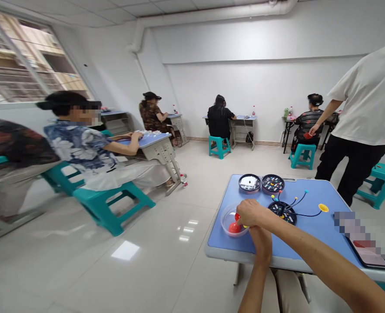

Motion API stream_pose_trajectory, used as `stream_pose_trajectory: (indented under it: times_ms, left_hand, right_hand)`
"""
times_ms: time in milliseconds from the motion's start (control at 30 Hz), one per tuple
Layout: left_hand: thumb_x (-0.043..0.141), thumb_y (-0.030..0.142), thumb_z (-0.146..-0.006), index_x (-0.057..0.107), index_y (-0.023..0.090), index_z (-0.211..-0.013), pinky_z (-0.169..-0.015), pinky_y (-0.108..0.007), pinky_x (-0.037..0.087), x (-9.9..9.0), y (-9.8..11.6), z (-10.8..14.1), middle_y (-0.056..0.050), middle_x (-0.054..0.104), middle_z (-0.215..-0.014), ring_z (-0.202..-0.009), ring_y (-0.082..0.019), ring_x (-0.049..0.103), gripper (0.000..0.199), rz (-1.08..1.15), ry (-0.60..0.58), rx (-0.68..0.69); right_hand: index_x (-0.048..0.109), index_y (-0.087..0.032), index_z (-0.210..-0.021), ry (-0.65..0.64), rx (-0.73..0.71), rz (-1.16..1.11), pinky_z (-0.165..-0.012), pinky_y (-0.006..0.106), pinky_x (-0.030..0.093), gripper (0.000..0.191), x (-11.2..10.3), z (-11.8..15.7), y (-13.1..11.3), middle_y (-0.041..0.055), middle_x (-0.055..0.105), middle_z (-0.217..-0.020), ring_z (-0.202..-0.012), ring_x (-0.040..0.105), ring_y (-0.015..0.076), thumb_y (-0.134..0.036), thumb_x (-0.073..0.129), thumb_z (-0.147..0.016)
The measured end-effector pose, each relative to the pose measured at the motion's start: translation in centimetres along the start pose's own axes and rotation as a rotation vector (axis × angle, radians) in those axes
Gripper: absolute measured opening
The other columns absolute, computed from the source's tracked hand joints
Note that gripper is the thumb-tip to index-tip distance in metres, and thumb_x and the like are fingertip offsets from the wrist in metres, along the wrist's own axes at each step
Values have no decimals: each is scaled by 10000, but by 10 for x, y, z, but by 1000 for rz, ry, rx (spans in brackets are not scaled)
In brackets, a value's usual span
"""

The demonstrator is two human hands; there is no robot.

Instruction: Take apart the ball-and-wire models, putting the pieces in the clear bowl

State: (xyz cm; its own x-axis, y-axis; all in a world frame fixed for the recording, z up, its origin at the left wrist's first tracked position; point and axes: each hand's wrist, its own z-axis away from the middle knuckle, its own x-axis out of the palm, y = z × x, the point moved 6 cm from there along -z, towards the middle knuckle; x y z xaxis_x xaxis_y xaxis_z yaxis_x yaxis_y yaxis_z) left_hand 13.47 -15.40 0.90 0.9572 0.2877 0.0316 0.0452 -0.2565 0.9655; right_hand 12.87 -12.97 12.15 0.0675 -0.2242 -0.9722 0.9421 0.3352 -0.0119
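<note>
On the blue desk, a clear round bowl (225, 225) holds a red ball (234, 227) and other small red and yellow pieces. My right hand (251, 213) reaches over the bowl's right side, fingers bent down at a red piece (237, 216). Below it, my left hand (256, 232) is at the bowl's right edge, mostly covered by my right hand; its fingers are hidden. To the right lies a black round base (285, 216) with thin black curved stalks, tipped with small coloured balls and a yellow disc (323, 208).
Two round trays, one with white pieces (249, 183) and one dark (273, 184), stand at the desk's back edge. A phone (368, 248) lies at the right. A standing person (365, 100) is behind the desk; seated people are at other desks.
</note>
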Motion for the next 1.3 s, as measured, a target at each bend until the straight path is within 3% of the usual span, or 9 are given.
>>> stream_pose_trajectory:
  times_ms: [100,233,333,433,533,700,900,1100,1300]
  left_hand:
    - [545,430,-837,625,177,-790,-511,-286,426,-10,9,9,-26,611,-616,-515,-154,518,269,-68,-15,45]
    - [522,426,-924,615,141,-1131,-516,-252,461,-25,31,48,-52,683,-756,-555,-146,608,365,-263,54,275]
    - [470,324,-973,661,193,-1087,-610,-230,521,1,50,84,-66,706,-827,-707,-149,684,258,-201,-90,515]
    - [405,296,-991,679,223,-1099,-728,-269,563,50,59,104,-103,709,-995,-825,-165,697,303,-93,-267,521]
    - [406,366,-979,648,197,-1191,-780,-340,575,99,58,107,-161,669,-1173,-888,-207,692,363,-39,-401,396]
    - [428,368,-953,627,165,-1199,-785,-367,551,146,45,102,-155,695,-1085,-876,-232,680,375,-16,-565,195]
    - [417,250,-922,674,185,-962,-748,-343,501,158,46,95,-77,684,-831,-750,-205,637,268,-21,-605,164]
    - [396,123,-869,643,181,-746,-660,-281,429,162,43,93,-44,631,-764,-687,-162,582,282,-32,-667,159]
    - [401,106,-875,604,178,-706,-595,-237,388,162,39,94,-24,602,-744,-641,-131,546,274,72,-661,168]
  right_hand:
    - [729,-183,-1057,135,6,-127,-717,257,435,274,-19,31,25,124,728,-1025,-949,668,223,-344,593,-882]
    - [729,-217,-978,465,132,-297,-693,236,408,233,-42,111,108,55,722,-932,-829,649,166,-344,544,-915]
    - [731,-216,-865,577,415,-226,-683,261,395,303,-32,169,181,52,707,-848,-778,637,180,-367,478,-935]
    - [726,-218,-1036,498,619,-170,-685,284,395,322,-3,197,224,81,710,-981,-854,657,221,-415,505,-909]
    - [648,-194,-1232,387,599,-204,-742,305,412,443,25,195,228,124,685,-1085,-946,657,254,-444,541,-882]
    - [696,-178,-971,351,577,-262,-705,289,386,276,35,186,216,102,681,-926,-850,648,217,-280,447,-907]
    - [664,-174,-896,340,541,-262,-665,270,349,222,33,187,214,88,658,-878,-815,621,201,-195,444,-877]
    - [605,-174,-757,294,529,-210,-628,263,323,172,33,188,207,76,635,-826,-721,567,176,-177,462,-852]
    - [620,-179,-771,313,509,-220,-622,272,316,154,33,187,210,64,651,-811,-716,567,181,-190,476,-824]
